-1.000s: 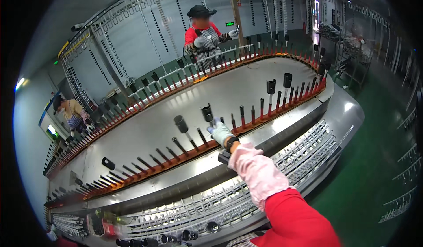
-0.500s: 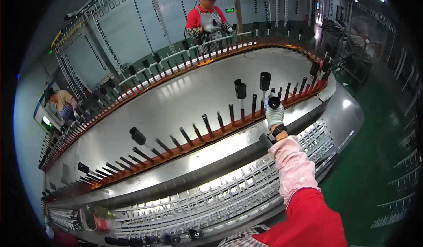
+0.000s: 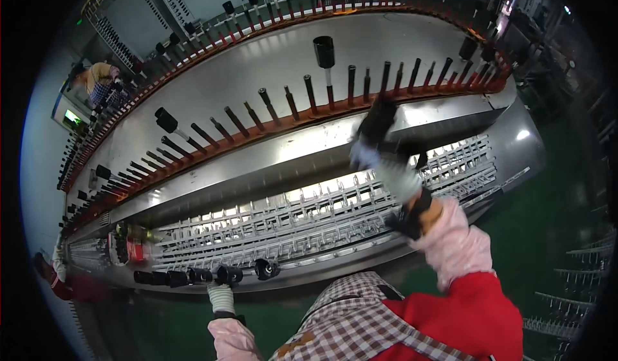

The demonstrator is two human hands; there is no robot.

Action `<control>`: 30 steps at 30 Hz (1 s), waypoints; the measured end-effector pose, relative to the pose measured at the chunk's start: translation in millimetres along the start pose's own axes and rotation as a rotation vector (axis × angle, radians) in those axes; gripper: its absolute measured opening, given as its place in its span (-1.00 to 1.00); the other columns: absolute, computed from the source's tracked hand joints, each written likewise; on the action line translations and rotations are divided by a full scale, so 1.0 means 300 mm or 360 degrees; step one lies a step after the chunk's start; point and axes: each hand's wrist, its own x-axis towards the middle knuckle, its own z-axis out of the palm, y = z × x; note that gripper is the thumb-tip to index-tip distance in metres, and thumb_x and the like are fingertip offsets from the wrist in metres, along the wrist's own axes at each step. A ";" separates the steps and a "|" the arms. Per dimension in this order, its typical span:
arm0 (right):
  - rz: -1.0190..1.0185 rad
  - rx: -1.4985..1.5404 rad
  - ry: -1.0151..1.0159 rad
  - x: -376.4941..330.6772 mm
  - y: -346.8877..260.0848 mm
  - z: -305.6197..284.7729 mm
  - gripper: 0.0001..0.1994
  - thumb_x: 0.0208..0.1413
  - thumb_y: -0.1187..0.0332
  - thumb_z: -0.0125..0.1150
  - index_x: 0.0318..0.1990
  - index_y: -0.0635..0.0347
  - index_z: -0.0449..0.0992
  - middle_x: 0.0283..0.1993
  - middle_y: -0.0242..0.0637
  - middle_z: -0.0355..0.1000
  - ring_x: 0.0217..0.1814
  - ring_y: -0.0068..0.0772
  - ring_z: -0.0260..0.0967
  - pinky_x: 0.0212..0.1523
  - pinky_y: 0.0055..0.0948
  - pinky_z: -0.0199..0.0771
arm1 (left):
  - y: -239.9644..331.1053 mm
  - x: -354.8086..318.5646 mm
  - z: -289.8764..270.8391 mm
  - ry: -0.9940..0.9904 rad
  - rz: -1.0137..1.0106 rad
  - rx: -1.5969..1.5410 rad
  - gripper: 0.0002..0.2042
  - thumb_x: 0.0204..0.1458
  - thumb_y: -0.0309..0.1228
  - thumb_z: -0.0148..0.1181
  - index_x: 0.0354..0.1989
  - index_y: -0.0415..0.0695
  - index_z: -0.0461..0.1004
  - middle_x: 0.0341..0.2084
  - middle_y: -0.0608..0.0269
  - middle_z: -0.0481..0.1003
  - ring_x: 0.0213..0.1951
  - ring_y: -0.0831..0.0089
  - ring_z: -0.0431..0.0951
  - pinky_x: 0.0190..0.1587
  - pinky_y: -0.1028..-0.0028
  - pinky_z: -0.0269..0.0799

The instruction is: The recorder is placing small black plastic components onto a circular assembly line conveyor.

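My right hand [image 3: 394,171], in a striped pale glove, is closed on a black cylindrical cup [image 3: 378,121], smeared by motion, over the table's near side. Another dark part shows beside the hand, too blurred to name. My gloved left hand [image 3: 221,296] reaches up to a black cup [image 3: 228,275] in the row along the near edge. It touches the cup's near side, and its fingers are mostly hidden there. A separate black cup [image 3: 266,269] lies just right of that one. Beyond my hands, a black cup [image 3: 324,51] stands raised on a post of the curved rail.
Upright dark posts line the orange-red rail [image 3: 257,130] around the metal table [image 3: 257,71]. Silver racks [image 3: 309,222] fill the near trough, with a red object [image 3: 135,250] at its left. Co-workers stand at far left [image 3: 102,81] and near left [image 3: 58,271]; another is partly visible at the back.
My view has tipped downward. My right hand has drawn back from the posts toward me with the black cup. My left hand has come into view at the near row of cups.
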 end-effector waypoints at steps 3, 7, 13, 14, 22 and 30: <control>0.0280 0.0438 0.0265 -0.336 0.028 0.265 -0.57 0.10 0.22 0.12 0.03 0.34 0.30 -0.12 -0.16 0.40 -0.12 -0.29 0.39 0.05 -0.43 0.37 | 0.179 -0.162 0.416 -0.0071 0.0045 0.0383 -0.84 0.06 -0.22 0.10 -0.33 -0.02 0.42 -0.55 0.40 0.44 -0.58 0.51 0.41 -0.64 0.41 0.30; 0.0655 0.1137 0.0061 -0.487 0.165 0.493 -0.75 0.10 0.32 0.12 -0.13 0.29 0.36 -0.28 -0.27 0.38 -0.30 -0.50 0.35 -0.25 -0.60 0.41 | 0.268 -0.237 0.314 -0.0086 0.0156 0.0436 -0.85 0.05 -0.31 0.14 -0.26 -0.05 0.44 -0.63 0.36 0.46 -0.73 0.50 0.43 -0.77 0.54 0.22; 0.0872 0.0500 0.0738 -0.531 0.308 0.652 -0.82 0.09 0.19 0.06 -0.34 0.08 0.45 -0.50 -0.43 0.40 -0.55 -0.57 0.30 -0.52 -0.60 0.28 | 0.337 -0.273 0.325 -0.0058 -0.0033 0.0547 -0.87 0.10 -0.39 0.06 -0.21 -0.10 0.42 -0.56 0.40 0.45 -0.79 0.58 0.33 -0.78 0.58 0.11; 0.0645 0.0195 0.0614 -0.550 0.367 0.625 -0.82 0.08 0.19 0.07 -0.35 0.07 0.46 -0.50 -0.43 0.40 -0.53 -0.57 0.31 -0.49 -0.58 0.30 | 0.348 -0.275 0.342 -0.0039 -0.0077 0.0607 -0.86 0.09 -0.36 0.08 -0.21 -0.09 0.42 -0.58 0.40 0.43 -0.79 0.59 0.32 -0.78 0.58 0.09; 0.0176 -0.0521 0.0554 -0.620 0.259 0.565 -0.78 0.13 0.29 0.02 -0.17 0.20 0.48 -0.33 -0.32 0.50 -0.32 -0.50 0.44 -0.30 -0.49 0.44 | 0.358 -0.292 0.279 -0.0132 0.0117 0.0645 -0.83 0.09 -0.26 0.10 -0.26 -0.08 0.46 -0.70 0.37 0.39 -0.80 0.59 0.29 -0.77 0.53 0.08; 0.0680 -0.1059 0.0419 -0.682 0.245 0.460 -0.82 0.11 0.46 0.02 -0.13 0.25 0.35 -0.47 -0.26 0.42 -0.59 -0.42 0.41 -0.61 -0.46 0.43 | 0.354 -0.340 0.246 -0.0129 0.0316 0.0820 -0.70 0.05 -0.17 0.14 -0.44 -0.21 0.41 -0.73 0.30 0.39 -0.75 0.53 0.34 -0.72 0.47 0.18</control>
